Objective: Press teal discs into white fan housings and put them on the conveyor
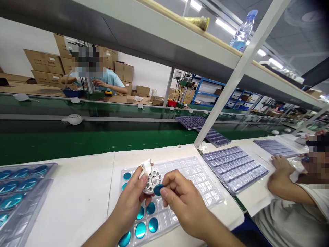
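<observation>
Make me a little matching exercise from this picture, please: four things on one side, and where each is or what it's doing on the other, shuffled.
Column one:
1. Left hand
2. Right hand
3. Bottle
4. Boxes

Column two:
A. Up on the overhead shelf
B. Pinching a blue-green disc
C. Stacked near the white wall
D. Holding a white part

Right pairs: 1-D, 2-B, 3-A, 4-C
</observation>
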`<move>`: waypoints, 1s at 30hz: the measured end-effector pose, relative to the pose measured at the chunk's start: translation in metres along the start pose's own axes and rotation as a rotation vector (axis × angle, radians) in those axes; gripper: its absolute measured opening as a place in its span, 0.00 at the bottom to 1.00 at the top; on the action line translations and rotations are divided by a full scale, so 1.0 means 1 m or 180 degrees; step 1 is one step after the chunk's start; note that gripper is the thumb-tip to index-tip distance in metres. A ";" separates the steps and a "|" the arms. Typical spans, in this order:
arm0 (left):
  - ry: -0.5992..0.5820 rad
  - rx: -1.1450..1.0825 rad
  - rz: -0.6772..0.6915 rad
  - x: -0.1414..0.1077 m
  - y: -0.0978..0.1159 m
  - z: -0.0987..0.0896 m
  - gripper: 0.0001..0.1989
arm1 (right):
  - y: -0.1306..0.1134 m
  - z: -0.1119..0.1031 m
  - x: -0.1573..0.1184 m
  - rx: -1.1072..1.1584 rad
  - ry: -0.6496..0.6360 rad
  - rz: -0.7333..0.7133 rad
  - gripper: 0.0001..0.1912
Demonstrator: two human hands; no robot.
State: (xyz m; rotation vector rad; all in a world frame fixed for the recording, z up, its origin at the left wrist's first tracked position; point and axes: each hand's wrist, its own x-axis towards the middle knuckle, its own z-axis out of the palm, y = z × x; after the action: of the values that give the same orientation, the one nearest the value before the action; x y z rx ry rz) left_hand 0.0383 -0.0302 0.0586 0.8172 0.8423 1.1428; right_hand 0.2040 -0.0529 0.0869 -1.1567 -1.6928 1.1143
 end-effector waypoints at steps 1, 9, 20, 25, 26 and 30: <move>-0.0011 0.0039 -0.0001 -0.001 0.000 0.000 0.25 | -0.001 0.003 0.003 -0.0111 0.0046 -0.0065 0.02; -0.0064 0.0219 0.0080 -0.002 -0.003 -0.002 0.28 | 0.008 0.007 0.011 -0.0662 0.0223 -0.0184 0.02; -0.0307 0.0357 0.0108 -0.007 -0.004 -0.005 0.30 | 0.014 0.010 0.010 0.0240 0.0126 0.0338 0.29; -0.0431 0.0035 -0.0037 -0.018 -0.003 -0.001 0.29 | 0.023 0.038 0.005 0.1961 -0.0293 0.0203 0.39; -0.0357 -0.0043 -0.0061 -0.020 -0.003 0.000 0.29 | 0.024 0.045 0.005 0.2021 -0.0104 0.0122 0.38; -0.0033 -0.0429 -0.0113 -0.022 -0.003 0.003 0.24 | 0.025 0.062 0.009 0.1931 0.0312 -0.0148 0.33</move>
State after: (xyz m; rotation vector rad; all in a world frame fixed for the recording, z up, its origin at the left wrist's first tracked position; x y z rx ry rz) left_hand 0.0377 -0.0527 0.0601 0.6938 0.7598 1.1503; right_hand 0.1507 -0.0534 0.0455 -0.7633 -1.1724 1.3867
